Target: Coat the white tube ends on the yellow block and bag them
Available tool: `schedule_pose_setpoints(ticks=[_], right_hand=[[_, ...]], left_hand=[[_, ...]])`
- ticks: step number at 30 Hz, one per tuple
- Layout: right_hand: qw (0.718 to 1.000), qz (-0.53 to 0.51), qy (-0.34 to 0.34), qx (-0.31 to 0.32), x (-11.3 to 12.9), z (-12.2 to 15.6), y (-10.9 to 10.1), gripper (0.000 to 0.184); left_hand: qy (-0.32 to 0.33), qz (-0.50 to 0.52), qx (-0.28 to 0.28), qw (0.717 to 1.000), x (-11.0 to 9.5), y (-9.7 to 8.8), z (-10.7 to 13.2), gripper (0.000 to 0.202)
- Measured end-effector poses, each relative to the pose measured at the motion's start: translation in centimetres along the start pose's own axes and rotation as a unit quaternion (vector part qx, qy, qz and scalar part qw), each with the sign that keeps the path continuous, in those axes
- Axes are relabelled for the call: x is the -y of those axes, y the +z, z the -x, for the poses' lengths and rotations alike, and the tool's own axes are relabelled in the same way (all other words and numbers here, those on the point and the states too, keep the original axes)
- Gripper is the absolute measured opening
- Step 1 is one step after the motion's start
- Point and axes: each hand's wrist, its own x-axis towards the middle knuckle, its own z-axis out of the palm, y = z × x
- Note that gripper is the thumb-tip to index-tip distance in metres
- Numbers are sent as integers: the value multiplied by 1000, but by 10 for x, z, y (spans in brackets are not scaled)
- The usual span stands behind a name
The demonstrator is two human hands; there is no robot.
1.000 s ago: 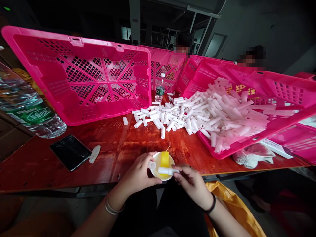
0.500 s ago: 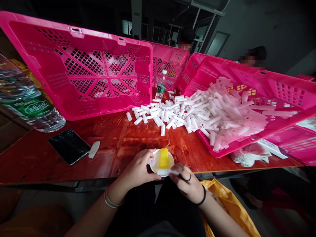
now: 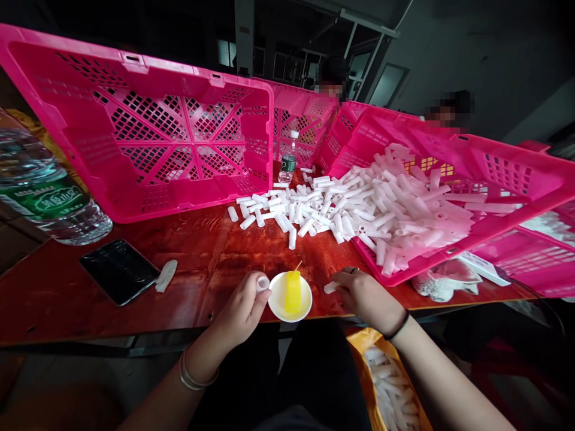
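My left hand [image 3: 241, 308] is closed round a short white tube [image 3: 262, 282], held just left of a small white dish [image 3: 290, 297] with a yellow block standing in it. My right hand [image 3: 365, 294] rests on the red table [image 3: 215, 263] right of the dish, its fingers pinched on another white tube piece [image 3: 331, 287]. Several loose white tubes [image 3: 296, 212] lie on the table beyond the dish.
A tilted pink crate [image 3: 404, 197] at the right spills white tubes. An empty pink crate [image 3: 153, 131] stands on its side at the left. A black phone [image 3: 119, 270], a large water bottle [image 3: 45, 197] and a small bottle [image 3: 287, 160] are on the table. An orange bag [image 3: 390, 383] holds tubes below. Two people sit behind.
My right hand has moved away from the dish to the right, carrying a tube piece. My left hand has shifted slightly left off the dish. The orange bag's contents now show.
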Motion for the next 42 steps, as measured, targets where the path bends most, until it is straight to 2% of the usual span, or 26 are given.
schedule_pose_setpoints(ticks=[2, 4, 7, 10, 14, 17, 20, 21, 22, 24, 25, 26, 27, 28, 30, 31, 32, 33, 35, 37, 39, 41, 42], right_hand=[[996, -82, -4, -28, 8, 1, -7, 18], [980, -189, 4, -62, 18, 5, -12, 18], [945, -322, 15, -53, 35, 13, -14, 22], [919, -391, 33, -46, 47, 19, -9, 20], [897, -436, 68, -13, 53, 23, -2, 26], [912, -409, 39, 12, 55, 24, 3, 24], [950, -302, -78, -26, 58, 24, 7, 24], [955, -267, -117, -53, 59, 24, 8, 27], [956, -240, -149, -83, 60, 25, 9, 29], [950, -212, -187, -131, 62, 27, 9, 32], [948, -211, -191, -140, 62, 29, 9, 33], [948, -215, -186, -142, 62, 31, 8, 34], [949, -224, -176, -138, 62, 33, 7, 35], [949, -236, -162, -132, 61, 36, 6, 34], [947, -264, -126, -135, 58, 40, 3, 31], [945, -274, -105, -144, 57, 42, 2, 29], [944, -279, -84, -154, 56, 44, 1, 26], [944, -280, -64, -165, 55, 46, 1, 24], [945, -271, -46, -178, 55, 52, 2, 17], [949, -256, -57, -174, 51, 59, 3, 10], [952, -243, -51, -177, 37, 68, 4, 12], [942, -210, 28, -259, 5, 77, -1, 19], [922, -177, 95, -330, -18, 82, -5, 21]], left_hand=[[12, -29, 12, 999, -6, -1, 0, 23], [41, -51, 26, 998, -17, -3, -1, 25], [89, -61, 41, 993, -39, -9, -4, 27], [130, -118, 38, 984, -57, -16, -5, 24], [167, -234, 31, 957, -70, -20, -2, 22], [131, -203, 68, 968, -78, -19, 1, 21], [6, 1, 151, 988, -90, -13, 1, 18], [-61, 102, 184, 976, -94, -10, 1, 21], [-136, 206, 217, 944, -98, -6, 2, 25], [-273, 379, 273, 841, -105, 1, 3, 32], [-314, 430, 289, 796, -108, 4, 3, 34], [-329, 451, 292, 777, -111, 7, 4, 35], [-315, 438, 283, 793, -113, 9, 4, 34], [-274, 398, 260, 836, -115, 10, 4, 32], [-138, 253, 187, 939, -119, 10, 3, 24], [-67, 171, 154, 971, -119, 10, 2, 21], [-10, 100, 128, 987, -119, 10, 1, 21], [29, 47, 111, 992, -118, 9, 0, 25], [58, 0, 105, 993, -116, 9, -2, 32], [46, 10, 127, 991, -112, 10, -1, 33], [22, 41, 158, 986, -107, 12, 1, 28], [-1, 66, 163, 984, -102, 17, 1, 26], [-13, 77, 152, 985, -101, 21, 0, 28]])
